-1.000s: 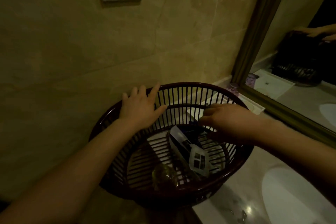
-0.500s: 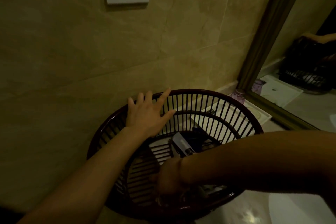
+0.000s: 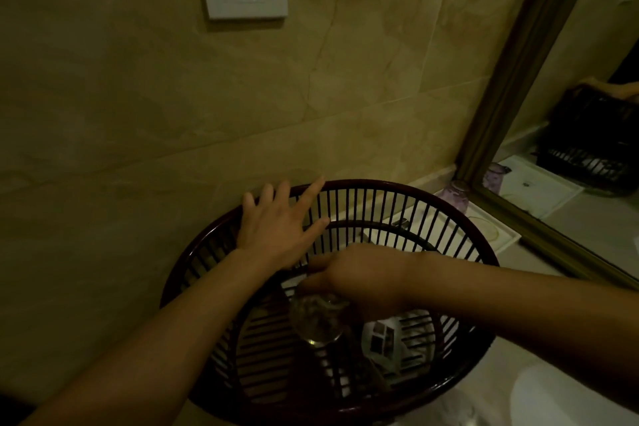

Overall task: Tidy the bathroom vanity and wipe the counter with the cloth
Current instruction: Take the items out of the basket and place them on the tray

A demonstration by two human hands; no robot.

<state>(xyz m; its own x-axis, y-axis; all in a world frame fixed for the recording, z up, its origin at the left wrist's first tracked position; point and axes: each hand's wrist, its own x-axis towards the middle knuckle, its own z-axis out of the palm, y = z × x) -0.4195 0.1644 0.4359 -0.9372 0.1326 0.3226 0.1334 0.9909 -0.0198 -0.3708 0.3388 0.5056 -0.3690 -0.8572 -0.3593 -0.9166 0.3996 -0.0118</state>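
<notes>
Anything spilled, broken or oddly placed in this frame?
No spill or damage shows. The dark basket sits tipped toward the camera with the left hand on its rim, while the right hand holds a clear glass inside it.

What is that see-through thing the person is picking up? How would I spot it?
Find the dark slatted basket against the tiled wall. Inside it, under the right hand, hangs a clear glass cup. Unlike the flat printed packet lying beside it, it is round, transparent and glinting.
</notes>
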